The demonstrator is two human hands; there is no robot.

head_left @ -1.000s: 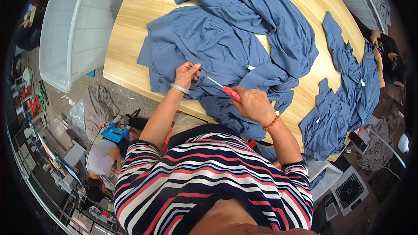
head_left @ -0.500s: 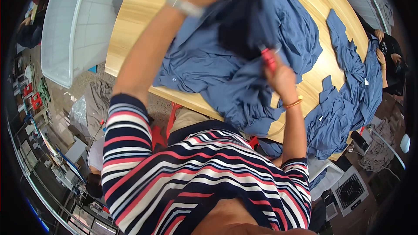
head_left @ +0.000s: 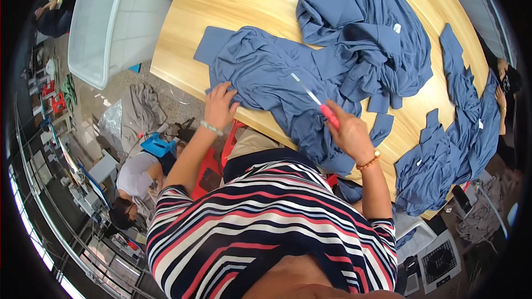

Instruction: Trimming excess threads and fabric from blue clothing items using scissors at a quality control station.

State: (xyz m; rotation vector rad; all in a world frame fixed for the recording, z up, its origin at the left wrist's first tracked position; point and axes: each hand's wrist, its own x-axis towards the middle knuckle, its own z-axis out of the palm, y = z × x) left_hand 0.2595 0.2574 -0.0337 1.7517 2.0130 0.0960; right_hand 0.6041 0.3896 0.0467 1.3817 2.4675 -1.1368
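Observation:
A blue-grey shirt [head_left: 260, 61] lies crumpled along the near edge of the table, part of it hanging over. My left hand [head_left: 221, 106] rests on its near-left edge, fingers spread on the cloth. In my right hand [head_left: 352, 133] is a slim metal tool with a red handle [head_left: 328, 116]. Its thin shaft points up and left over the shirt; I cannot make out its exact kind. Just beyond, a pile of more blue-grey shirts [head_left: 366, 11] overlaps the first one on the right.
More blue-grey garments [head_left: 443, 149] lie along the right of the wooden table [head_left: 183, 33], near another person's hand [head_left: 501, 102]. A translucent plastic bin [head_left: 111, 27] stands left of the table. Lower left, a person in a light top [head_left: 136, 174] sits near sewing machines.
My left hand has let go of the lifted dark cloth and come down and back to the table's near edge. The shirt now lies flatter. The right hand has lowered slightly with the tool.

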